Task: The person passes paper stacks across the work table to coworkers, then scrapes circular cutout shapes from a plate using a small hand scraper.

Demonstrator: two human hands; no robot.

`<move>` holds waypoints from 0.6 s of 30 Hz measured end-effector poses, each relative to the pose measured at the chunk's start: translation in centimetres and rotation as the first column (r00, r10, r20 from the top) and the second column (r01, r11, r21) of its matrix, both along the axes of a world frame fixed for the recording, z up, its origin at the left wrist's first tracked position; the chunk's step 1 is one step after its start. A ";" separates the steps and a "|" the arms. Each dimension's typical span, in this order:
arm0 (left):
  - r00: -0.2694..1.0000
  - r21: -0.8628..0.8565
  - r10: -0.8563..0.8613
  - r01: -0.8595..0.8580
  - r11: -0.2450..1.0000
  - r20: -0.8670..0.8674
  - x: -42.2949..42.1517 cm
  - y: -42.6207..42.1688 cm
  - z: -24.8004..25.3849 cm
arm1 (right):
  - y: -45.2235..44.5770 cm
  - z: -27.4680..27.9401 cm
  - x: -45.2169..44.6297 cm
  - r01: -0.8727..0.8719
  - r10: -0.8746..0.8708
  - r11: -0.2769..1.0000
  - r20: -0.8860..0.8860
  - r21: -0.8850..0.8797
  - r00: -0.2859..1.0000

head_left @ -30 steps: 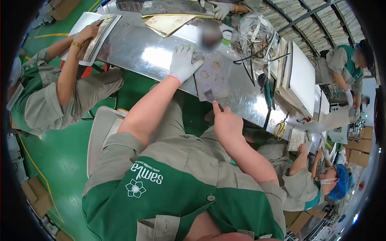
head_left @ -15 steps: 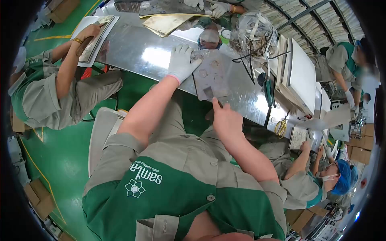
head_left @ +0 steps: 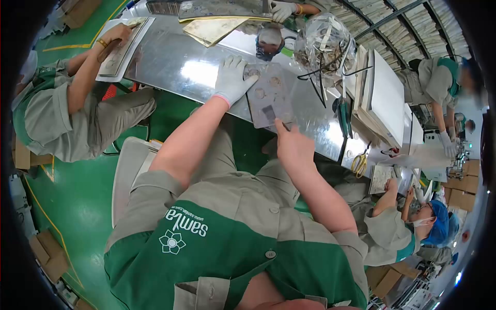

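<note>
A flat greyish plate [head_left: 270, 93] with round marks lies on the metal table, close to its near edge. My left hand [head_left: 232, 81], in a white glove with a pink cuff, is open, its fingers spread on the table and its thumb on the plate's left edge. Bare and closed, my right hand [head_left: 295, 146] grips the handle of a scraper [head_left: 268, 112]. The scraper's wide flat blade rests over the near part of the plate, and its handle points toward me.
Yellowish sheets [head_left: 211, 31] lie at the far side. A plastic-wrapped bundle with black cords [head_left: 324, 46], green-handled tools [head_left: 343, 118], stacked boards [head_left: 385, 98] and yellow scissors [head_left: 360, 164] are on the right. Co-workers sit left and right; another's gloved hand [head_left: 283, 10] is across the table.
The scraper blade has moved slightly farther up the plate and lies flatter. My right hand has shifted a little to the right. My left hand has stayed nearly still.
</note>
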State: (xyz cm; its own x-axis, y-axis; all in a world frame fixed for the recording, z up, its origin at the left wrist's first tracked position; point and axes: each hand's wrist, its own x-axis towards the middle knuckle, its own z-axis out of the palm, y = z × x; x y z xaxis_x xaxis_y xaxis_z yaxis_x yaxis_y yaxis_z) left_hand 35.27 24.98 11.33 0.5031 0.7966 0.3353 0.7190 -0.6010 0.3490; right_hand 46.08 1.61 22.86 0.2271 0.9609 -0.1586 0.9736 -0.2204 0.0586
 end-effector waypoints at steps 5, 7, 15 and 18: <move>1.000 -0.021 0.001 -0.001 1.000 0.013 0.1 0.2 0.2 | 0.4 0.2 0.5 -0.039 0.040 0.999 0.061 -0.020 0.997; 1.000 -0.046 -0.011 0.011 0.999 0.013 -0.1 0.0 0.1 | 0.5 0.3 0.6 -0.030 0.036 0.997 0.085 -0.070 0.996; 1.000 -0.062 -0.010 0.010 0.998 0.006 0.2 0.1 0.1 | 0.9 -0.1 1.9 -0.101 0.103 0.992 -0.031 0.069 0.994; 1.000 -0.060 -0.004 0.004 0.998 0.007 0.3 0.2 0.5 | 0.4 -0.6 1.1 -0.131 0.131 0.990 -0.008 0.050 0.991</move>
State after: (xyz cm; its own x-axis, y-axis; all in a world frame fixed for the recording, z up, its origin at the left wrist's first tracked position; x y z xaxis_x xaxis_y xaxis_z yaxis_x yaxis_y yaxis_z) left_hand 35.60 25.21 11.85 0.5044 0.8132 0.2902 0.7142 -0.5818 0.3891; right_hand 47.13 1.98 22.25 0.0974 0.9889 -0.1121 0.9948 -0.0935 0.0396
